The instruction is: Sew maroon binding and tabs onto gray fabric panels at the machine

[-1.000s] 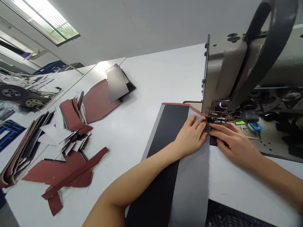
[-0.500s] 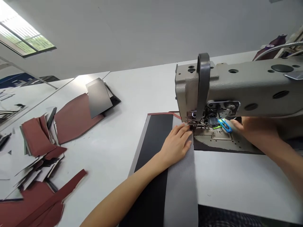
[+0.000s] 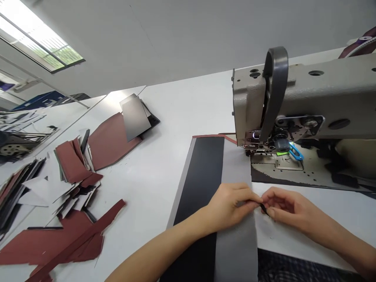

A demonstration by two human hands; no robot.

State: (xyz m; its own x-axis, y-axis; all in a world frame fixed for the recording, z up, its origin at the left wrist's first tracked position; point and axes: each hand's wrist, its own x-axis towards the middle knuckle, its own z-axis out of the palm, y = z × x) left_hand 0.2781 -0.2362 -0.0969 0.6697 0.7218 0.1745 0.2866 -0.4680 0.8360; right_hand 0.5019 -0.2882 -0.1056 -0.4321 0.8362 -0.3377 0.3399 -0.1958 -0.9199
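Note:
A long panel (image 3: pixel 205 176) of black and grey material with a reddish top edge lies under the sewing machine (image 3: pixel 264 105), its upper right corner at the presser foot. Above the panel's grey right border (image 3: pixel 236 243), my left hand (image 3: pixel 232 205) pinches one end of a small black strip (image 3: pixel 264 208). My right hand (image 3: pixel 289 211) has thumb and fingers closed on the other end, just right of the panel's edge. How much of the strip sits inside the fingers is hidden. Behind the needle area lies a small blue tool (image 3: pixel 296 152), possibly thread snips.
Left on the white table (image 3: pixel 152 172) lie reddish cut pieces (image 3: pixel 111 141), a grey plate (image 3: pixel 135 117) and a loose heap of scraps (image 3: pixel 76 192). A long dark red strip (image 3: pixel 88 239) lies near the front. Dark checked cloth (image 3: pixel 288 268) shows below the table edge.
My left hand has left its flat hold near the presser foot and come back toward me into a pinch. My right hand has moved from beside the needle to meet it. The view has shifted left.

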